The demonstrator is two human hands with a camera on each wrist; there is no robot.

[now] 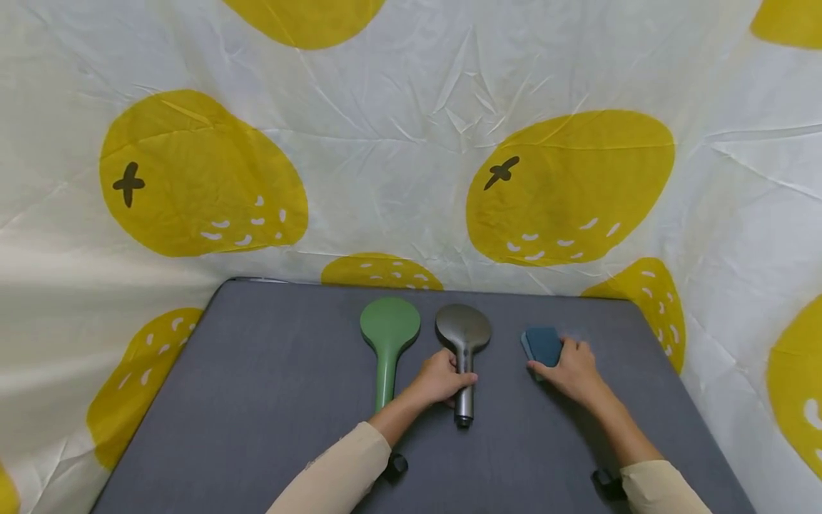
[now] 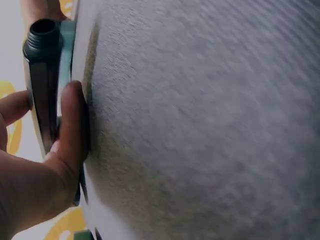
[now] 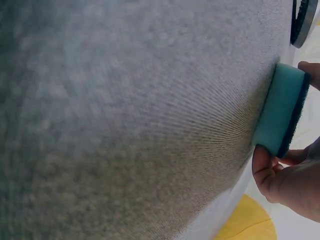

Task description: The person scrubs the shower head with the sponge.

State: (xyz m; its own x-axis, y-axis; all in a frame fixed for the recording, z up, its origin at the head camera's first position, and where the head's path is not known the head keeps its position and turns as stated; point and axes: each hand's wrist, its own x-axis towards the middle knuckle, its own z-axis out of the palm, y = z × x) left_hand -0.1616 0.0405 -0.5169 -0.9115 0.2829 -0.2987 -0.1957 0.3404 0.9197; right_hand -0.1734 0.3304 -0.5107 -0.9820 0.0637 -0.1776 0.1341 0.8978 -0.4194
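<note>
Grey fabric-topped table (image 1: 257, 400). Dark-grey metallic round-headed shower head (image 1: 467, 359): mid-table, long axis fore-and-aft, disc (image 1: 462, 323) pointing away; left-hand grip (image 1: 443, 378) clamped round handle (image 1: 464, 403). Navy-faced teal sponge (image 1: 543, 346): rightward, pinched by right-hand grip (image 1: 574, 373); long axis unclear.

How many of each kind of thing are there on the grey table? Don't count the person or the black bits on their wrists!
Shower heads: 2, one green shower head and one grey shower head
Sponges: 1, a blue sponge
Total: 3
</note>
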